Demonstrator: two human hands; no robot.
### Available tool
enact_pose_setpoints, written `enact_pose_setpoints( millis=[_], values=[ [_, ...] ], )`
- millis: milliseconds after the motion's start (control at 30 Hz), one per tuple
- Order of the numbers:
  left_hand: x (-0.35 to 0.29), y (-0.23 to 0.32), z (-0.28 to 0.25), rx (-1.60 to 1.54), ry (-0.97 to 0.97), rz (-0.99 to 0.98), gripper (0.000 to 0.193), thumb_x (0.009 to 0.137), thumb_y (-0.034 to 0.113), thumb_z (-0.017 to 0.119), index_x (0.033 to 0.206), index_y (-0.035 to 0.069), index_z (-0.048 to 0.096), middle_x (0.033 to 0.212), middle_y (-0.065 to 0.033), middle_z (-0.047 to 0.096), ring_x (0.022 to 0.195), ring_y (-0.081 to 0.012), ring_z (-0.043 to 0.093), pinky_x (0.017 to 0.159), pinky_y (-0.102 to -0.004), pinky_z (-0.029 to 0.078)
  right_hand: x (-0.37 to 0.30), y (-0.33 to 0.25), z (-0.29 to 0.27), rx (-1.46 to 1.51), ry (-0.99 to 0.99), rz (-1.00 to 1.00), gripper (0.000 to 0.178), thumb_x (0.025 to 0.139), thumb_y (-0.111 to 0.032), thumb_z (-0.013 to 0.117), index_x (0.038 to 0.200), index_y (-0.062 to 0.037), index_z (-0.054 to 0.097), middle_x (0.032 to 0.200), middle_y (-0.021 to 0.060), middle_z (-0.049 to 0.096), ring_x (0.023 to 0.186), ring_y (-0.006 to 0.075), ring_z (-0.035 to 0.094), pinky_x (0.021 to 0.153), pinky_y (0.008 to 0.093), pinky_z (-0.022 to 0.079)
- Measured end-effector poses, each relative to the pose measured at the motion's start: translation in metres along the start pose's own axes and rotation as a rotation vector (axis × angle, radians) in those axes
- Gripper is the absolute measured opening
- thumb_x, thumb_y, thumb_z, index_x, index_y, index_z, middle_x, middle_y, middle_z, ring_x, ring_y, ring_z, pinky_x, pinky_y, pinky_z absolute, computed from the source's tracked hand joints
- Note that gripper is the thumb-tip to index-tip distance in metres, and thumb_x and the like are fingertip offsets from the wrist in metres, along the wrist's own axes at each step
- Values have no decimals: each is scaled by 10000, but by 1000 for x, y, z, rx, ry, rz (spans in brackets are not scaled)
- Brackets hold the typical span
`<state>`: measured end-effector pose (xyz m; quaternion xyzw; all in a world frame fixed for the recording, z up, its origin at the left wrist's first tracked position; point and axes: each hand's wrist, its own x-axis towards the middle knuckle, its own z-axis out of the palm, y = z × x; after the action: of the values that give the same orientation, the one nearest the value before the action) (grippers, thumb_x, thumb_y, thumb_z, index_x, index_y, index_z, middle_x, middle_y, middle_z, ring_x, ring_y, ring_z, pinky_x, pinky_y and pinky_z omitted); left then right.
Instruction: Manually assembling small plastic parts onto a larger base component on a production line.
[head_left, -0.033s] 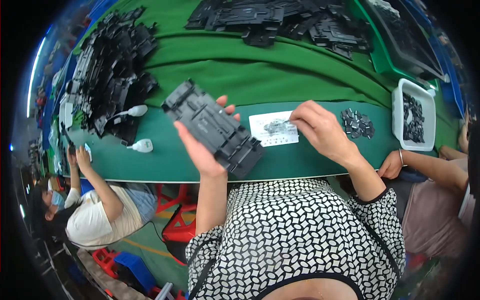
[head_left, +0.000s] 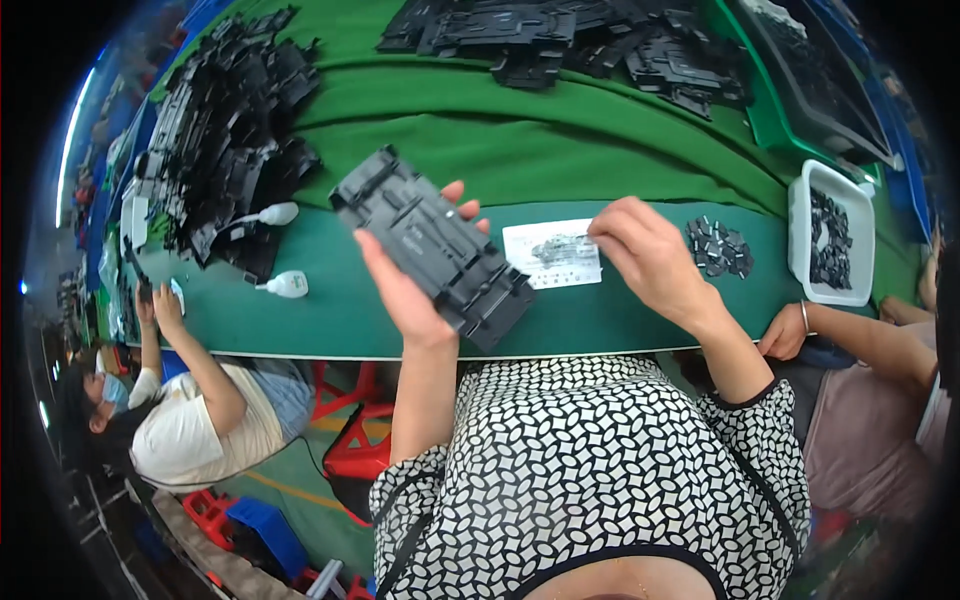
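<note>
My left hand [head_left: 408, 290] is closed around a long black moulded plastic part [head_left: 435, 245], its ribbed and slotted face turned up, held tilted above the table's near side. To its right lies a white printed card [head_left: 520, 243] with a small heap of thin greyish pieces [head_left: 562, 248] on it. Over the card's right edge, the thumb and fingers of my right hand [head_left: 650, 262] are pinched together; anything between them is too small to make out. Just beyond that hand is a loose pile of small black pieces [head_left: 718, 247].
A white bin [head_left: 800, 235] of small black pieces stands at the right, near a green crate [head_left: 775, 110]. Black plastic parts are heaped at left [head_left: 225, 130] and far side [head_left: 520, 35]. Two white squeeze bottles [head_left: 288, 285] lie left. Co-workers [head_left: 210, 430] sit on both sides.
The whole view has shifted slightly. My right fingertips are a little farther from the card's heap; my left hand keeps its hold on the black plastic part.
</note>
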<state>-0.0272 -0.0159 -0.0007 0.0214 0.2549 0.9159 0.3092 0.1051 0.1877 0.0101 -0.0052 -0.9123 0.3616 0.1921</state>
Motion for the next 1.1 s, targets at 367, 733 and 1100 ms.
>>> enact_pose_setpoints(
  millis=[367,733,1100],
  values=[
    [14,-15,34,196,-35,-44,759,938,633,218,1313,-1,402,1242,-212,518,1044,-289,575,892,-411,504,-6,-44,12,74,191,-599,281,642,-40,650,915,22,644,812,70,568,657,188,559,527,295,421],
    [7,-18,48,348,-37,37,717,949,615,239,1260,0,436,1180,-154,563,1015,-230,585,863,-346,499,-7,-44,22,-8,150,-641,296,614,-47,661,902,24,650,814,76,568,664,185,560,518,290,400],
    [6,-19,52,401,-18,40,717,944,621,272,1204,-12,486,1157,-133,573,988,-196,589,854,-317,491,-7,-44,24,-23,128,-631,289,605,-52,651,885,21,647,806,71,568,662,180,552,514,286,389]
  ],
)
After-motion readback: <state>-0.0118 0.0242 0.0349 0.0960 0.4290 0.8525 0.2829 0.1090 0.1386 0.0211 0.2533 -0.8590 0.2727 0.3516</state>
